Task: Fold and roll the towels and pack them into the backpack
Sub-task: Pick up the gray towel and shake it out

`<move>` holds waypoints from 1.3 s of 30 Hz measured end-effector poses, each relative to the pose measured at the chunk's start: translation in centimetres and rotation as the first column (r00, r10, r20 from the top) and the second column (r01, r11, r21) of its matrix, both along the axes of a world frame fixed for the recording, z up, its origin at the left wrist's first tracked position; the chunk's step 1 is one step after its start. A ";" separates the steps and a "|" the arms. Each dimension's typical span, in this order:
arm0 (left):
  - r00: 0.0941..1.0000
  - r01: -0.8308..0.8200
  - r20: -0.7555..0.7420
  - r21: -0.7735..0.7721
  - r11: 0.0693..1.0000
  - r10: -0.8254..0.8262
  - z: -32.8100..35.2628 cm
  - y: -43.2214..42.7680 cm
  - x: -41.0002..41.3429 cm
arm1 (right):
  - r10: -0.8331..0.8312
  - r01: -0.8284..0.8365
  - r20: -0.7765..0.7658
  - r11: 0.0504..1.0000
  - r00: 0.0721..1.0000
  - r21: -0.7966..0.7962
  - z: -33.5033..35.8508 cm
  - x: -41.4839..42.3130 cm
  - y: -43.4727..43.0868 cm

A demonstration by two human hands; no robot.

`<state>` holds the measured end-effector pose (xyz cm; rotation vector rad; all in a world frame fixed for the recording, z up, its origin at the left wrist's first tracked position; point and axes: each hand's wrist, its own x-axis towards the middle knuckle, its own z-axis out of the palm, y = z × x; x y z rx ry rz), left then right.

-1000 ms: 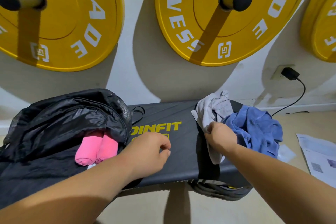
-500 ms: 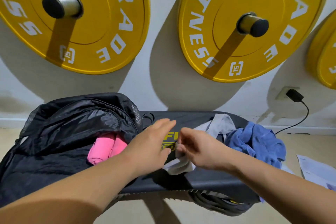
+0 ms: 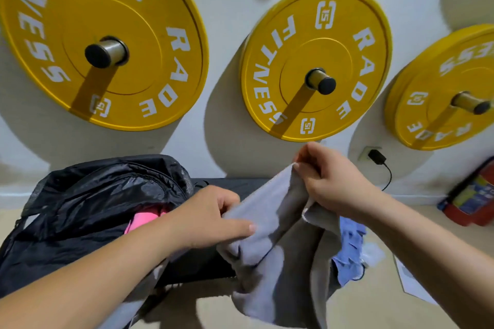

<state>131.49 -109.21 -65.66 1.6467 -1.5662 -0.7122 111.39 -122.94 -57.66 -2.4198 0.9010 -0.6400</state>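
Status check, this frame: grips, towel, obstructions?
Both on grey towel: left grip low, right grip pinching top corner. Raised over bench, not yet folded. Also: pink roll in backpack, blue towel behind; nothing obstructing.

wall: yellow weight plates on pegs, left plate [image 3: 149, 8], middle plate [image 3: 299, 43], right plate [image 3: 438, 93] | socket below them: black charger [image 3: 376, 157], cord hanging | floor, right: red package [image 3: 470, 200] against wall, white paper [image 3: 411, 286] nearer | black bench [image 3: 240, 184] along wall
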 end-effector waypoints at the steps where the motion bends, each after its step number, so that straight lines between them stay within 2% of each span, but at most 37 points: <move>1: 1.000 -0.009 0.001 0.020 1.000 0.009 -0.1 0.3 0.1 | -0.068 0.067 -0.002 0.995 0.998 -0.068 0.2 -0.5 -0.5; 3: 0.999 -0.049 -0.001 0.082 0.995 0.049 -0.5 0.8 0.5 | -0.192 0.191 0.000 0.977 0.981 -0.098 0.1 -1.6 -1.7; 5: 0.994 -0.106 0.031 0.142 0.984 0.102 -0.8 1.1 1.3 | -0.320 0.319 -0.011 0.947 0.947 -0.049 -0.6 -2.7 -3.2; 9: 0.962 -0.246 0.166 0.182 0.952 0.216 -1.0 1.3 2.4 | -0.522 0.503 0.084 0.846 0.849 0.177 -3.1 -4.2 -5.3; 12: 0.945 -0.317 0.162 0.244 0.916 0.284 -2.6 1.8 3.2 | -0.647 0.573 0.155 0.743 0.746 0.346 -6.1 -5.4 -6.1; 14: 0.937 -0.329 0.217 0.273 0.904 0.275 -4.1 2.1 4.2 | -0.706 0.601 0.155 0.681 0.692 0.419 -8.4 -6.4 -7.0; 16: 0.927 -0.342 0.255 0.264 0.902 0.276 -4.9 1.9 5.0 | -0.739 0.616 0.139 0.638 0.660 0.462 -10.1 -7.1 -7.9; 18: 0.905 -0.380 0.290 0.220 0.898 0.312 -5.6 1.3 5.6 | -0.742 0.617 0.141 0.633 0.655 0.467 -11.1 -7.3 -8.6; 21: 0.867 -0.443 0.335 0.178 0.879 0.369 -6.1 0.3 5.6 | -0.713 0.587 0.141 0.658 0.687 0.471 -11.8 -5.9 -8.8; 24: 0.873 -0.468 0.239 0.168 0.868 0.425 -5.8 -0.7 4.1 | -0.628 0.508 0.107 0.707 0.771 0.492 -11.7 -3.3 -7.3; 26: 0.909 -0.406 0.160 0.139 0.903 0.384 -5.7 -1.2 2.6 | -0.520 0.414 0.103 0.771 0.848 0.484 -11.4 -1.5 -5.4; 30: 0.985 -0.169 0.052 0.120 0.978 0.164 -5.9 -1.3 -0.2 | -0.156 0.088 0.119 0.892 0.981 0.444 -10.9 1.4 -1.5; 32: 0.990 -0.140 -0.006 0.079 0.987 0.140 -5.6 -1.3 -1.3 | 0.064 -0.098 0.087 0.870 0.994 0.484 -11.0 2.2 -0.3; 34: 0.986 -0.155 -0.055 0.028 0.987 0.157 -5.1 -1.4 -2.0 | 0.253 -0.234 0.028 0.842 0.967 0.486 -11.3 2.8 0.3; 36: 0.983 -0.167 -0.081 0.006 0.986 0.167 -4.7 -1.6 -2.2 | 0.285 -0.259 0.013 0.850 0.959 0.458 -11.5 3.0 0.5; 39: 0.987 -0.136 -0.081 0.048 0.990 0.139 -4.9 -1.6 -1.9 | 0.133 -0.127 0.015 0.895 0.991 0.427 -11.7 2.8 -0.1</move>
